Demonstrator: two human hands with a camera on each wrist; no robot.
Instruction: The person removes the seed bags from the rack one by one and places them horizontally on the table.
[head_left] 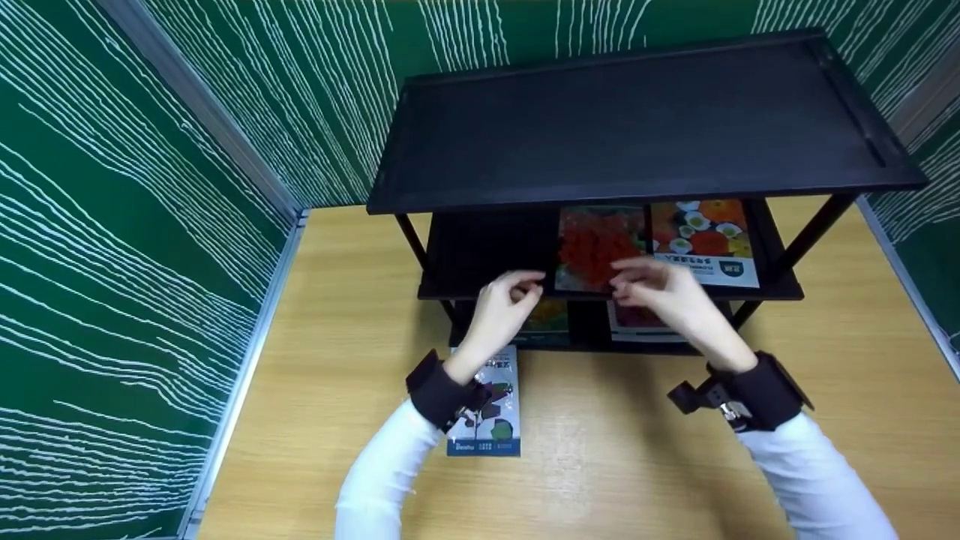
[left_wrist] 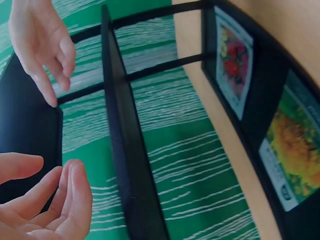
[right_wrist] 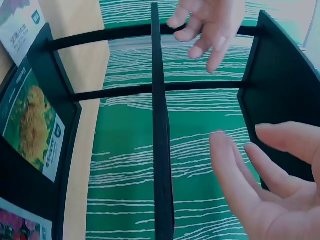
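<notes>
My left hand (head_left: 504, 306) hovers at the front edge of the middle tier of a black three-tier shelf (head_left: 615, 127), fingers loosely bent around nothing. Across from it, my right hand (head_left: 664, 291) is held in front of the same tier, thumb and fingers apart in the right wrist view. Between and behind the hands lies a packet with red flowers (head_left: 598, 244). To its right is a packet with orange and white flowers (head_left: 705, 236), partly behind the right hand. On the bottom tier, a yellow-flower packet (left_wrist: 295, 142) and a pink-and-red-flower packet (left_wrist: 234, 65) lie apart.
A white packet with purple and green pictures (head_left: 491, 412) lies on the wooden table (head_left: 585, 450) before the shelf, partly under the left wrist. Green walls (head_left: 112, 262) with white wavy lines enclose the left and back. Thin black posts (head_left: 814, 232) support the tiers.
</notes>
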